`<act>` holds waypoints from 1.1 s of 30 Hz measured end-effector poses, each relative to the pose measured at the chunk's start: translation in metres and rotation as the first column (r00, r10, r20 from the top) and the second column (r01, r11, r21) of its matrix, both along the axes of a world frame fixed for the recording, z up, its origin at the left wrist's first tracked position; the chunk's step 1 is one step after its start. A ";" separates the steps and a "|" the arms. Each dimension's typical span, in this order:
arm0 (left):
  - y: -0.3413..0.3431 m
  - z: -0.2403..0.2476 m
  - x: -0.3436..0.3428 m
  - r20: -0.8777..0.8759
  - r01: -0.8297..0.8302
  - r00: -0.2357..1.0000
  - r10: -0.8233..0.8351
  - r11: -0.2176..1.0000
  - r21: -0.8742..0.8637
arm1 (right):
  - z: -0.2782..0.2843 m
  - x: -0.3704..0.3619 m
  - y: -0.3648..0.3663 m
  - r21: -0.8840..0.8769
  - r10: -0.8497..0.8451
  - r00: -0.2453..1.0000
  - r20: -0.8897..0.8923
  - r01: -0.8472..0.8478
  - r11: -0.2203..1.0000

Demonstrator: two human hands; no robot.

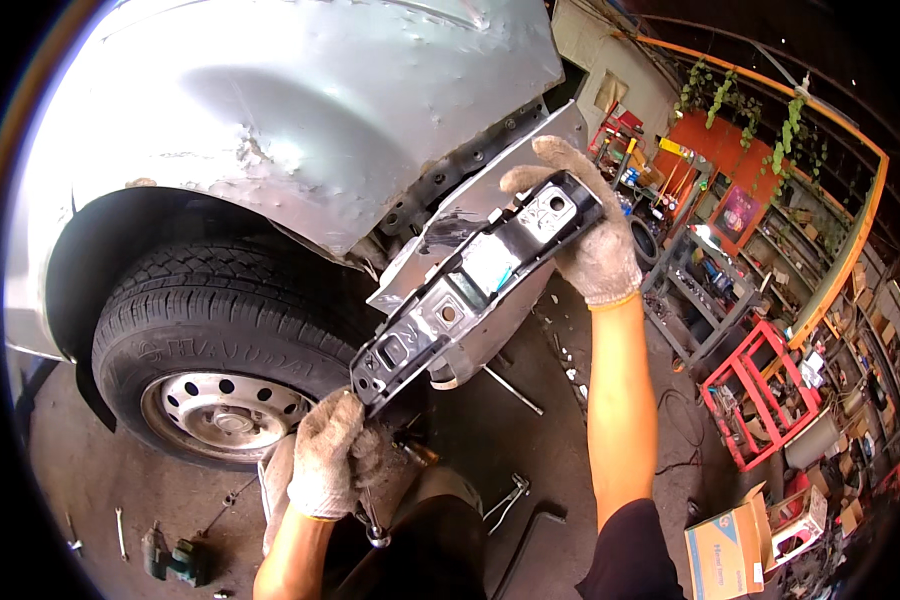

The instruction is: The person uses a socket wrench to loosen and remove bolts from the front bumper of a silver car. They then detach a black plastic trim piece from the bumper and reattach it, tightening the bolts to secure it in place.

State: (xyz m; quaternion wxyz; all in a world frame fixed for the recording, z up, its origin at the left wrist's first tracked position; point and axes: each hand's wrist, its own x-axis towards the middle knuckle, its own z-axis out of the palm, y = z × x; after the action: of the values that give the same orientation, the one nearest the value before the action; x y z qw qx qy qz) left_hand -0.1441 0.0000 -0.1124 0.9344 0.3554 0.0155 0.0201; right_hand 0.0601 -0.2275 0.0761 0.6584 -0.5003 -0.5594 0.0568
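Note:
A long black metal bracket [448, 313] with several holes and a pale label is held up at a slant between my gloved hands. My left hand [325, 462] grips its lower end, fingers closed. Just below that hand shows a shiny ratchet-like tool [375, 532]; whether the hand also holds it I cannot tell. My right hand [602, 250] clasps the upper end from behind, partly hidden by the bracket. Behind the bracket is the silver vehicle's dented fender [300, 130], with a loose-looking grey panel [500, 185] at its edge.
A black tire [220, 330] on a steel wheel stands at left. On the floor lie a power tool [175, 560], a wrench [121, 533], a bent bar [525, 545] and a cardboard box [727, 548]. A red metal frame [760, 395] and cluttered shelves [800, 255] stand at right.

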 end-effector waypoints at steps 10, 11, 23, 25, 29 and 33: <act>0.002 0.003 0.019 0.008 -0.042 0.999 0.042 0.998 0.040 | 0.000 -0.020 -0.017 0.015 -0.164 0.984 0.074 0.163 0.987; 0.003 0.000 0.022 0.012 0.022 1.000 -0.022 1.000 0.018 | -0.002 -0.024 -0.016 0.048 -0.141 0.990 0.029 0.140 0.989; -0.015 -0.039 0.041 0.164 0.560 0.816 -0.555 0.685 -0.467 | -0.064 -0.079 0.061 -0.148 -0.416 0.905 -0.090 0.401 0.904; -0.017 -0.043 0.039 0.149 0.560 0.799 -0.583 0.630 -0.538 | -0.065 -0.090 0.067 -0.234 -0.353 0.923 0.154 0.382 0.894; -0.032 -0.044 0.030 0.109 0.632 0.743 -0.661 0.638 -0.440 | -0.076 -0.114 0.092 -0.041 -0.453 0.603 0.657 0.629 0.777; -0.038 -0.027 0.019 0.009 0.612 0.781 -0.625 0.762 -0.210 | -0.073 -0.121 0.100 0.173 -0.422 0.128 0.897 0.779 0.603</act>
State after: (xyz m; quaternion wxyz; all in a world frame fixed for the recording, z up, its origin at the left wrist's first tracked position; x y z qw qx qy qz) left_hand -0.1255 -0.0384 -0.1398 0.9187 0.2446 -0.0716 -0.3019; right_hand -0.0611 -0.1275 0.0034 0.1292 -0.7383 -0.5340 -0.3912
